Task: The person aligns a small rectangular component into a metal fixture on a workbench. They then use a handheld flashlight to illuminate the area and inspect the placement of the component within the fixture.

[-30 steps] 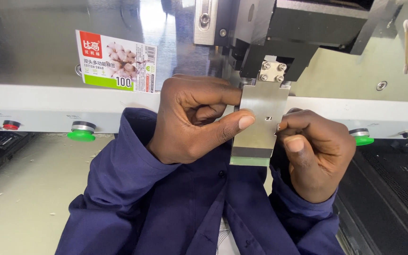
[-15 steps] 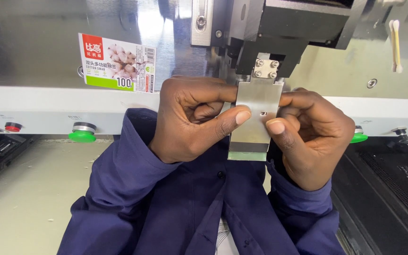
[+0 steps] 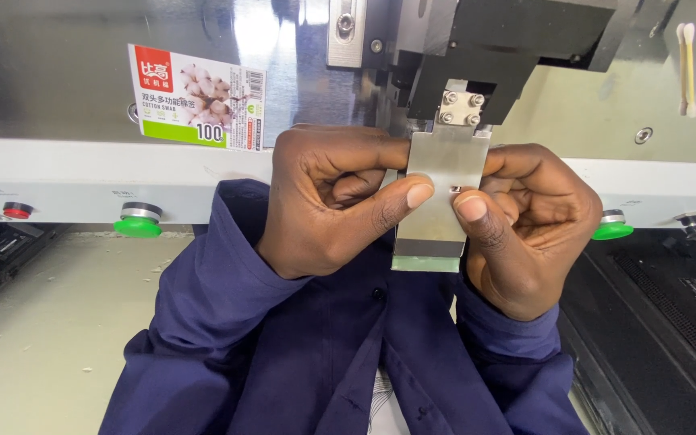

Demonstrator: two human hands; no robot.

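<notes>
Fingers of both my hands pinch the flat metal plate (image 3: 442, 193) from either side: left hand (image 3: 336, 201) thumb pressed on its left edge, right hand (image 3: 529, 221) thumb on its right. I see the plate hanging under the machine's black clamp head (image 3: 477, 60), over the dark blue shirt (image 3: 316, 346). Green buttons (image 3: 138, 221) flank the hands.

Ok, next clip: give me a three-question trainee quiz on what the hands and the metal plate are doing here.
1. True or false: both thumbs press on the metal plate.
2. Which colour are the round buttons on the white rail? A red only B green and red C blue
3. What garment lies under the left hand and right hand?

Key: 1 true. 2 B: green buttons, one red button. 3 A dark blue buttoned shirt.
</notes>
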